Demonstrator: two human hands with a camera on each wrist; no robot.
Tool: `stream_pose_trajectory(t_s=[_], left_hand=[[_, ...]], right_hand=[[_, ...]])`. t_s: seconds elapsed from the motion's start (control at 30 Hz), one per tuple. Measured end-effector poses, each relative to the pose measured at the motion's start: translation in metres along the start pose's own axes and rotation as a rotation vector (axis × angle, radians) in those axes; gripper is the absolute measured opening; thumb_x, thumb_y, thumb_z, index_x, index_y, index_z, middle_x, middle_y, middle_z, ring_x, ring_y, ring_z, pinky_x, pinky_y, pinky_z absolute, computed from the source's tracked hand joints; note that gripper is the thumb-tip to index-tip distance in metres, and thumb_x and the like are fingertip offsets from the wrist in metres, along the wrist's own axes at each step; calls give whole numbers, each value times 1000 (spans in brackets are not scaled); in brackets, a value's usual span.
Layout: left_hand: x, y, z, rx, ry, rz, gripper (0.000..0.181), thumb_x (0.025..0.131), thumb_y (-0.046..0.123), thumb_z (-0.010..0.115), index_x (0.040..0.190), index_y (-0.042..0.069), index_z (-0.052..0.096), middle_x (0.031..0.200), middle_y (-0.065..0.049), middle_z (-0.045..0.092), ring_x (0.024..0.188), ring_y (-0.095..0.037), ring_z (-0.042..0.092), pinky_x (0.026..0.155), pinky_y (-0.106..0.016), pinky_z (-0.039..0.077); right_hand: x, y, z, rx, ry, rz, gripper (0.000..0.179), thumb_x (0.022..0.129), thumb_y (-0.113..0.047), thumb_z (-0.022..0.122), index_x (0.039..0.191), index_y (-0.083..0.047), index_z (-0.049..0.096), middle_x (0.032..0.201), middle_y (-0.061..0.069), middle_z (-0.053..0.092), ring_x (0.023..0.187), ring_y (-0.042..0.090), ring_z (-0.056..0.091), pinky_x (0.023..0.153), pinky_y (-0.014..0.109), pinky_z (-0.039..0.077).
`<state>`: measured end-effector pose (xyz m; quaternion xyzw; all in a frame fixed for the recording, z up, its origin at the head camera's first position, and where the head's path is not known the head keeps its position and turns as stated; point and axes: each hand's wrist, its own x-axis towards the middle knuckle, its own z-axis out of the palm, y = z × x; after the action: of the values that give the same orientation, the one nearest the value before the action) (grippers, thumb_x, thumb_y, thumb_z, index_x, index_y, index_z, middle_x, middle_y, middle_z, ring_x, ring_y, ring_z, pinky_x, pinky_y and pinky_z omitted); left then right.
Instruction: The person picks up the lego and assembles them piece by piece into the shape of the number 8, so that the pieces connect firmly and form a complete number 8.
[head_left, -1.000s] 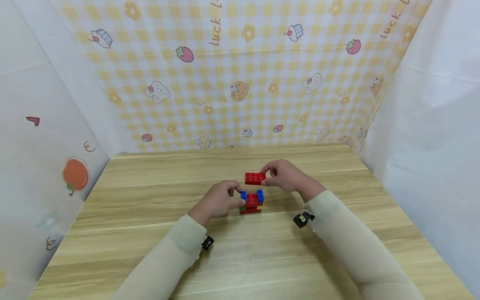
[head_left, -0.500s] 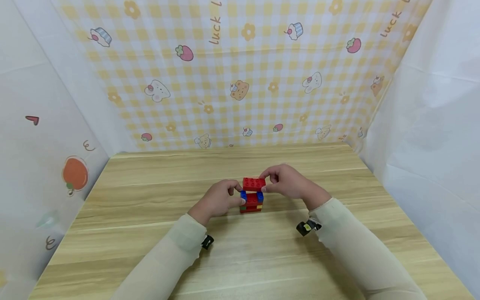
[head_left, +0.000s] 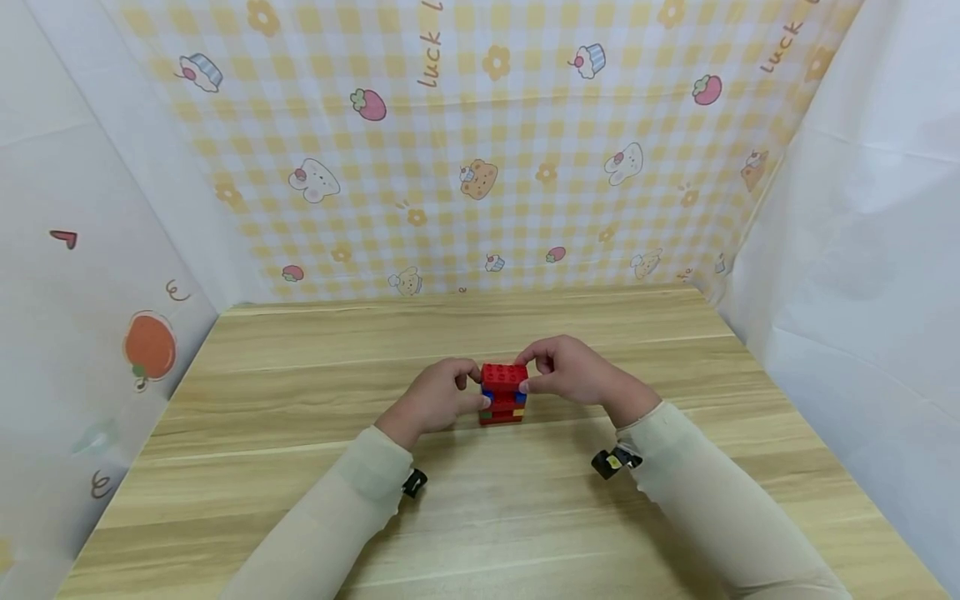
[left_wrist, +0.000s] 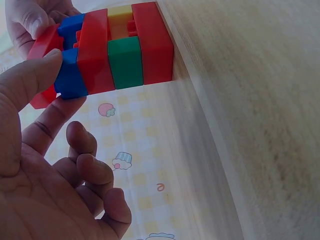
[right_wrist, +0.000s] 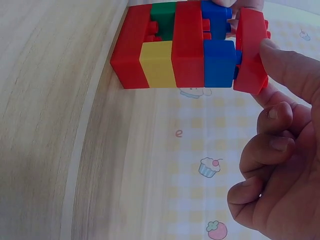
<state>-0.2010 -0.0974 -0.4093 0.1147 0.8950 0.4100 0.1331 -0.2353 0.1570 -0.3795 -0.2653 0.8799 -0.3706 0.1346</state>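
A small stack of toy building bricks stands upright on the wooden table (head_left: 480, 517). From the bottom up it has a long red brick (left_wrist: 156, 47), a green brick (left_wrist: 125, 63) and a yellow brick (right_wrist: 158, 66) side by side, a second long red brick (right_wrist: 188, 52), then two blue bricks. My left hand (head_left: 438, 396) pinches the left blue brick (left_wrist: 74, 77) between thumb and index finger. Between its thumb and index finger, my right hand (head_left: 573, 371) holds the top red brick (right_wrist: 251, 52), slightly tilted on the blue bricks' studs, a narrow gap showing beneath.
A yellow checked cloth (head_left: 420, 167) with cartoon prints hangs behind the table. White sheets stand at the left (head_left: 82, 275) and at the right (head_left: 862, 275). A black strap device (head_left: 615, 461) hangs at the right wrist.
My right hand has brought the red brick down and toward me, from behind the stack to its top, over both blue bricks. The left hand has kept its hold in place.
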Motion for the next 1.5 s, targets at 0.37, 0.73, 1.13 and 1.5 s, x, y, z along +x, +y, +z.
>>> stream_pose_trajectory(t_s=[0.37, 0.73, 1.13, 1.5], left_hand=[[-1, 1, -1, -9, -12, -6, 17, 92, 29, 81, 102, 20, 71, 96, -8, 52, 77, -23, 48, 62, -34, 39], [-2, 3, -1, 1, -6, -21, 21, 92, 29, 81, 107, 17, 72, 99, -8, 54, 83, -24, 50, 66, -36, 40], [-5, 0, -1, -70, 23, 40, 35, 93, 29, 79, 126, 23, 67, 102, -8, 51, 60, -16, 40, 56, -31, 36], [-6, 2, -3, -79, 18, 62, 22, 96, 28, 77, 114, 22, 68, 102, -7, 50, 64, -16, 39, 58, -32, 36]], right_hand=[[-4, -5, 4, -48, -5, 25, 27, 93, -19, 83, 118, -14, 76, 66, -4, 44, 59, 13, 40, 62, 29, 39], [-4, -6, 5, -58, -4, 26, 27, 93, -19, 82, 119, -12, 75, 65, -4, 44, 58, 13, 40, 62, 29, 39], [-4, -3, 7, -32, -11, 26, 27, 94, -19, 82, 119, -12, 75, 67, -3, 46, 59, 12, 39, 60, 28, 37], [-6, -5, 8, -25, 0, 21, 28, 94, -19, 81, 120, -10, 74, 68, -4, 46, 60, 12, 40, 64, 29, 40]])
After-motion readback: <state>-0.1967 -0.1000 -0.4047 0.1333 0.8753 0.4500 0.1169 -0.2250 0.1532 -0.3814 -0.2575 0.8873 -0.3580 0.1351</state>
